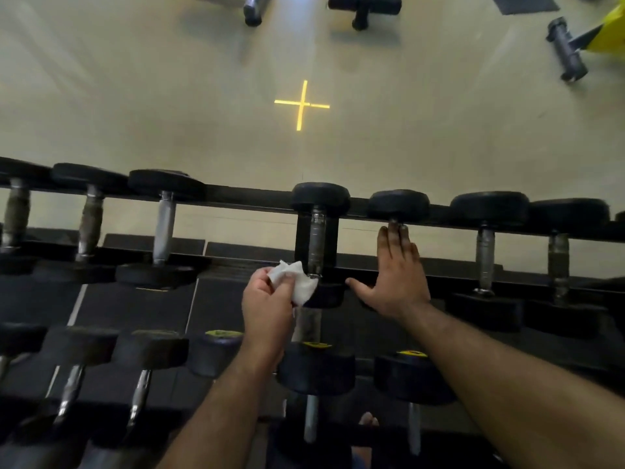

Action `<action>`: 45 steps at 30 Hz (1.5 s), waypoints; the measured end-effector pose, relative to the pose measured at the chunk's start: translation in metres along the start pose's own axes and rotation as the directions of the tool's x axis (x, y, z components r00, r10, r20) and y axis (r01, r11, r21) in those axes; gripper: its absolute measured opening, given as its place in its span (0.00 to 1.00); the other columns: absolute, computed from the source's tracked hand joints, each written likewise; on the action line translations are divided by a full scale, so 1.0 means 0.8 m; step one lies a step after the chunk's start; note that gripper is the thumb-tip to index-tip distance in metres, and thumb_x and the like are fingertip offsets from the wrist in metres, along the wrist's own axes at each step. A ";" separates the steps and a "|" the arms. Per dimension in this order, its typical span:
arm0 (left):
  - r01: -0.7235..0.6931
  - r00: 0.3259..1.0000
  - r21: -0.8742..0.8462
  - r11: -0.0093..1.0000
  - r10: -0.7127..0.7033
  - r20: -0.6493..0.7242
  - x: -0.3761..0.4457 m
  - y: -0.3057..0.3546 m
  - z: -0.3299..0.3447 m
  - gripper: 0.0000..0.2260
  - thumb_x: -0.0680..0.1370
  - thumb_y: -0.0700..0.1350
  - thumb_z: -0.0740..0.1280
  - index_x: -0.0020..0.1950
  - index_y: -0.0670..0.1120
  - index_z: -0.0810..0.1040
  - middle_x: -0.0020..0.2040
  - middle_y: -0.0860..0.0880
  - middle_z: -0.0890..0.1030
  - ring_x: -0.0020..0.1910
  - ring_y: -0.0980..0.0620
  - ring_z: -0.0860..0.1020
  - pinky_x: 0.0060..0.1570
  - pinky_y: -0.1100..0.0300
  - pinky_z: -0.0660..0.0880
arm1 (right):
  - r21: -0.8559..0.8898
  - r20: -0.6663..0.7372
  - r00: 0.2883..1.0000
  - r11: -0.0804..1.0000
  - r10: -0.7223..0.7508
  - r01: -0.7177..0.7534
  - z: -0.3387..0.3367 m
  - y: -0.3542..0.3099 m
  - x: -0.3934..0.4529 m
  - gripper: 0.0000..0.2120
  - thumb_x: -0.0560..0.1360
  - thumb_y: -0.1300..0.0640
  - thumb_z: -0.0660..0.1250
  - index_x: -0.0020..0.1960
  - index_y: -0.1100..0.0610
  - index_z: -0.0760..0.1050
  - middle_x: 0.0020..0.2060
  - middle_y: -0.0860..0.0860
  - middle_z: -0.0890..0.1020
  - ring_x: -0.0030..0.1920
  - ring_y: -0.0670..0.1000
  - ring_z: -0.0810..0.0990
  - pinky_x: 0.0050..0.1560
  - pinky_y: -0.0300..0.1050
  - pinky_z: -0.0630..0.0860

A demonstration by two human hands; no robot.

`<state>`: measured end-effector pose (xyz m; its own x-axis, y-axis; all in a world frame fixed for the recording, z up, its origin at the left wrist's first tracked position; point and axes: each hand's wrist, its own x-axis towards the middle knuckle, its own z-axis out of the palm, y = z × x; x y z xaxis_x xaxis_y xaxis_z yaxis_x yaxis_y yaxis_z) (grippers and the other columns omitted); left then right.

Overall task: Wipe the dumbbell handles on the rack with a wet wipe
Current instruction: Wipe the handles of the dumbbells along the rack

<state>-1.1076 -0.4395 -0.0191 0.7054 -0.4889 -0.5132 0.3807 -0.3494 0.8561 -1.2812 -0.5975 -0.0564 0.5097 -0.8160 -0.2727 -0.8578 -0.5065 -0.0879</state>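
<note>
1. Gym flooring [169, 106], pale and marked with a yellow cross [302, 104], stretches beyond the dumbbell rack [250, 194], seen from above.
2. At the near end of one chrome handle [316, 243] on the rack's top tier, the left hand [270, 308] pinches a crumpled white wet wipe [299, 282] between thumb and curled fingers, the wipe touching the handle where it meets the near head.
3. Just beside it, the right hand [397, 277] lies flat with fingers straight over the neighbouring dumbbell [398, 206], holding nothing, thumb spread toward the wiped one; it appears to be bracing.
4. To do the job well, the wipe should probably wrap round the bar and travel its full length to the far head, with a twist to reach the underside.
5. Other handles along the top rail [485, 257] and the lower tier [71, 387] show no sign of wiping either way, so the row seems only partly covered.
6. Bench feet [363, 8] stand at the floor's far edge.
</note>
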 end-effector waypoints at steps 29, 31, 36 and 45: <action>-0.774 0.516 0.633 0.038 0.618 0.594 0.110 0.050 0.072 0.08 0.77 0.39 0.74 0.55 0.44 0.87 0.50 0.47 0.84 0.44 0.47 0.82 0.43 0.52 0.81 | -0.091 -0.027 0.998 0.994 -0.057 0.055 0.000 -0.002 0.009 0.54 0.76 0.25 0.56 0.87 0.59 0.47 0.87 0.57 0.42 0.85 0.62 0.34 0.85 0.62 0.49; -0.779 0.470 0.621 -0.089 0.573 0.671 0.119 0.048 0.088 0.10 0.72 0.37 0.78 0.52 0.43 0.85 0.51 0.46 0.83 0.46 0.46 0.82 0.42 0.53 0.81 | -0.093 -0.025 0.998 0.994 -0.055 0.052 0.000 -0.001 0.008 0.54 0.76 0.25 0.55 0.87 0.59 0.48 0.87 0.58 0.44 0.85 0.63 0.35 0.85 0.63 0.51; -0.840 0.499 0.523 -0.144 0.172 0.849 0.117 0.035 0.071 0.09 0.77 0.42 0.73 0.56 0.48 0.85 0.56 0.49 0.80 0.49 0.51 0.80 0.51 0.55 0.80 | -0.078 -0.041 0.997 0.995 -0.062 0.059 0.001 0.000 0.011 0.54 0.74 0.24 0.53 0.88 0.58 0.49 0.87 0.58 0.47 0.85 0.63 0.35 0.84 0.66 0.53; -0.768 0.638 0.641 0.019 -0.072 0.767 0.109 0.071 0.104 0.04 0.78 0.48 0.74 0.52 0.51 0.87 0.45 0.54 0.82 0.44 0.54 0.80 0.45 0.59 0.76 | -0.050 -0.025 0.997 0.997 -0.067 0.066 -0.001 -0.003 0.007 0.55 0.73 0.22 0.55 0.88 0.52 0.40 0.87 0.57 0.44 0.84 0.63 0.31 0.84 0.67 0.53</action>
<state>-1.0740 -0.5688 -0.0206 -0.0353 -0.8997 -0.4351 -0.9174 -0.1435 0.3712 -1.2761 -0.6012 -0.0573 0.5677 -0.7867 -0.2424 -0.8179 -0.5724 -0.0580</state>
